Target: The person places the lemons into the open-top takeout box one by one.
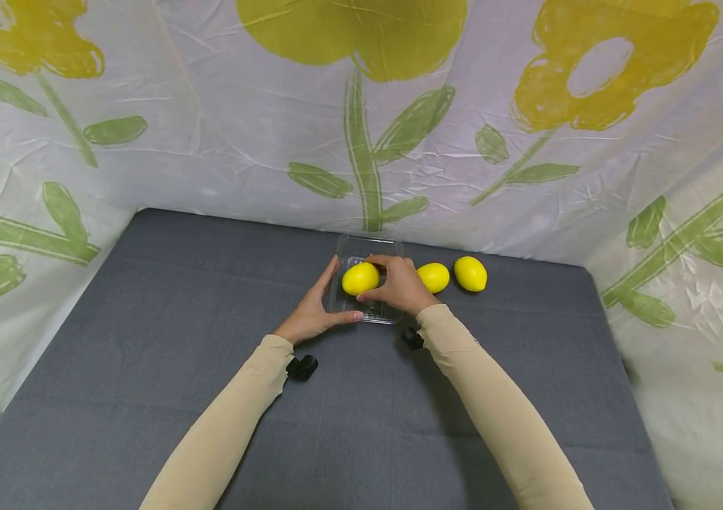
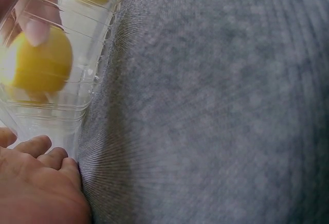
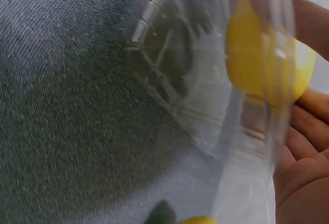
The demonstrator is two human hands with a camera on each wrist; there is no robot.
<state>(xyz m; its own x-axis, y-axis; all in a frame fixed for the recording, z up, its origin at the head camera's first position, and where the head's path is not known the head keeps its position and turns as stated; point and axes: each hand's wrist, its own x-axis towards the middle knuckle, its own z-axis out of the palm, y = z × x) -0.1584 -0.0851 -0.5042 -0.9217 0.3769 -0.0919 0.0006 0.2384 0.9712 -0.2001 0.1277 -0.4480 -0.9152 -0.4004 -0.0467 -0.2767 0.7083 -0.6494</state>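
A clear plastic container (image 1: 386, 316) stands near the far edge of the dark table. My right hand (image 1: 399, 285) is over it, thumb and fingers pinching a yellow lemon (image 1: 360, 279) inside its walls. In the right wrist view, the lemon (image 3: 247, 49) shows partly through the clear side. My left hand (image 1: 313, 312) lies along the container's left side, fingers fairly straight and thumb at the near corner. The left wrist view has the left fingertips (image 2: 54, 157) right at the container wall (image 2: 56, 113).
Just right of my right hand lies a second lemon (image 1: 434, 277), partly covered by that hand. A third lemon (image 1: 470, 274) lies beyond it to the right. Behind the grey table cloth (image 1: 208, 297) hangs a flower-printed curtain (image 1: 240, 142), close to the container.
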